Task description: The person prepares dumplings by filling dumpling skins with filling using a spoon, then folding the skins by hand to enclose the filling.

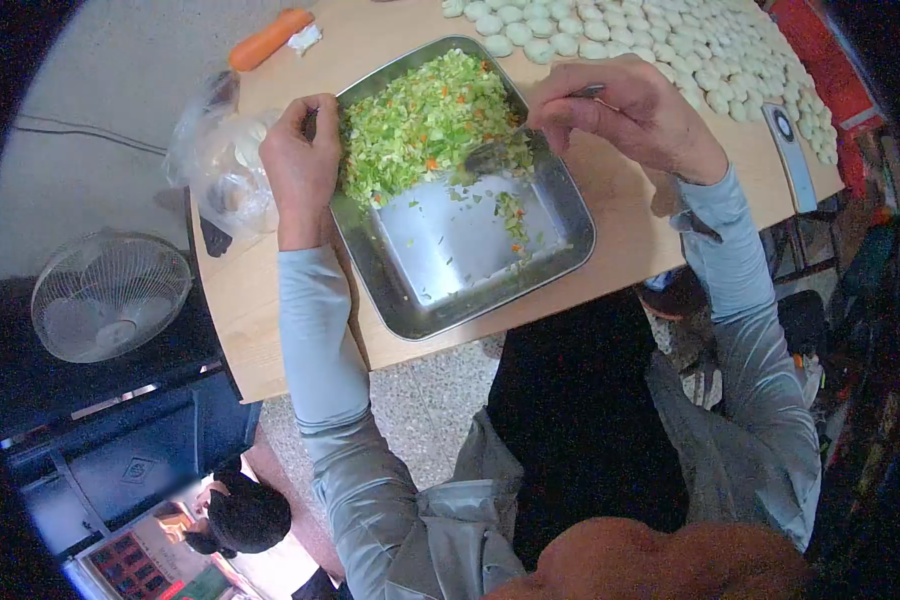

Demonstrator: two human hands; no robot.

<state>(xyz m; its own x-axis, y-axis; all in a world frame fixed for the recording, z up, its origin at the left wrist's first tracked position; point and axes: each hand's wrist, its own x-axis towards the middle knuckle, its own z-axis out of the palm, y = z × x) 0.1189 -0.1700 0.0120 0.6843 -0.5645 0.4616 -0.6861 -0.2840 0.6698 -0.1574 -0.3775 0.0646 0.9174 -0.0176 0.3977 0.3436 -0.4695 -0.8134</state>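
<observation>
A rectangular metal tray [450, 328] stands at the table's front edge. Chopped green vegetables with orange bits [420, 125] are heaped in its far half, and some scraps lie on the bare near part. My left hand [302, 160] is closed on the tray's left rim, thumb and fingers pinched over it. Above the right rim, my right hand [625, 110] is wrapped round the handle of a metal spoon [486, 158]. The spoon's bowl rests at the near right edge of the chopped vegetables and is partly blurred.
Many pale, round dough pieces [670, 50] cover the table's far right. A phone [790, 155] lies at the right edge. A carrot [270, 38] and a clear plastic bag [230, 170] lie at the left. A fan [112, 297] stands beyond the table [260, 335].
</observation>
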